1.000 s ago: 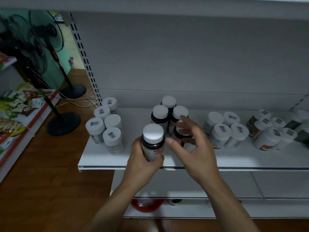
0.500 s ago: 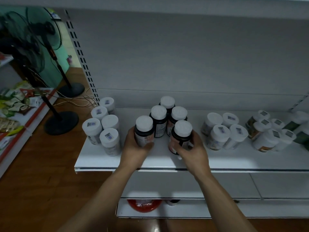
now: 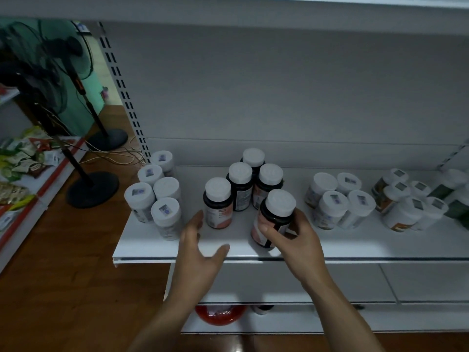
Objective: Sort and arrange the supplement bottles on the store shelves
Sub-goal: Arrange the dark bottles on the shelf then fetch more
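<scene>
The dark supplement bottle [image 3: 276, 219] with the white cap sits in the right hand [image 3: 297, 240], thumb on its near side and fingers curled round the far side. It leans a little, and its base is down at the shelf [image 3: 355, 252] close to the front edge; whether it actually touches the board cannot be told. The grip is low on the body and leaves the cap free, which probably lets the bottle be turned label-out and steered into line. Just to its left a second dark bottle [image 3: 218, 203] stands upright on its own. The left hand [image 3: 200, 250] hovers in front of it over the front edge, fingers spread and holding nothing, fingertips near the bottle but apart from it. Behind these two, three more dark bottles [image 3: 253, 179] stand packed in a tight triangle toward the back panel, so the pair in front looks meant to form the group's front row. Like is kept with like: a cluster of white bottles [image 3: 157, 191] stands at the shelf's left end, another white cluster [image 3: 340, 201] to the right, then orange-labelled tubs [image 3: 406, 201] toward the right end. Gaps between the groups keep the kinds apart. Two standing fans [image 3: 50, 72] occupy the floor beyond the left end.
</scene>
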Demonstrator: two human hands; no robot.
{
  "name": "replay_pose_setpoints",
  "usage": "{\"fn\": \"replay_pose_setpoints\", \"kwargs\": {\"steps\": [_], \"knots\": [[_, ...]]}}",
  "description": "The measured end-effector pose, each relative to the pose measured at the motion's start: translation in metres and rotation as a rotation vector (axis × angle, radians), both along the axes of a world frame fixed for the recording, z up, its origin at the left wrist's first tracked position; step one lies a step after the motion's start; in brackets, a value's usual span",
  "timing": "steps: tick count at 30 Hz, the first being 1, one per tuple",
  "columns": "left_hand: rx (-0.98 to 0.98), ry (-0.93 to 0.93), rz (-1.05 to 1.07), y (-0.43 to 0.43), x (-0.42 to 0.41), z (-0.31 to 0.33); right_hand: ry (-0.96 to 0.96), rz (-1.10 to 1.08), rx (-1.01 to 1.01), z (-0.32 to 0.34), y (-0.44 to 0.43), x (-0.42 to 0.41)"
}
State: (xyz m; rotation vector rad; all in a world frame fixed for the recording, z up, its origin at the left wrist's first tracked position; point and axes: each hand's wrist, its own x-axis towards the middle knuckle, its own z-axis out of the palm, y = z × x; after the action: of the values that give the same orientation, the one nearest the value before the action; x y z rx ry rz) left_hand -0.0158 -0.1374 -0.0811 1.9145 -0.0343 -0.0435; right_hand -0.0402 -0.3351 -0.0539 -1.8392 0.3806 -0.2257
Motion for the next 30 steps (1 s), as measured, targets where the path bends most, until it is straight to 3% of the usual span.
{"fn": "replay_pose_setpoints", "kwargs": {"steps": [3, 9, 12, 17, 22, 25, 30], "knots": [[0.038, -0.128, -0.013, 0.005, -0.031, 0.002, 0.001, 0.036, 0.002, 0.007, 0.003, -0.007], [-0.048, -0.059, -0.228, -0.009, -0.027, 0.023, -0.075, 0.143, -0.013, 0.029, 0.022, -0.020], [-0.064, -0.114, -0.295, -0.018, -0.014, 0.036, -0.123, 0.198, -0.055, 0.038, 0.030, -0.027], [-0.089, -0.226, -0.299, -0.026, -0.007, 0.048, -0.318, 0.210, -0.207, 0.049, 0.035, -0.034], [-0.106, -0.330, -0.321, -0.028, -0.008, 0.053, -0.400, 0.220, -0.190, 0.055, 0.034, -0.038], [-0.069, -0.315, -0.324, -0.026, -0.011, 0.051, -0.374, 0.203, -0.099, 0.052, 0.033, -0.039], [-0.085, -0.253, -0.281, -0.020, -0.019, 0.048, -0.274, 0.156, 0.338, 0.048, 0.027, -0.036]]}}
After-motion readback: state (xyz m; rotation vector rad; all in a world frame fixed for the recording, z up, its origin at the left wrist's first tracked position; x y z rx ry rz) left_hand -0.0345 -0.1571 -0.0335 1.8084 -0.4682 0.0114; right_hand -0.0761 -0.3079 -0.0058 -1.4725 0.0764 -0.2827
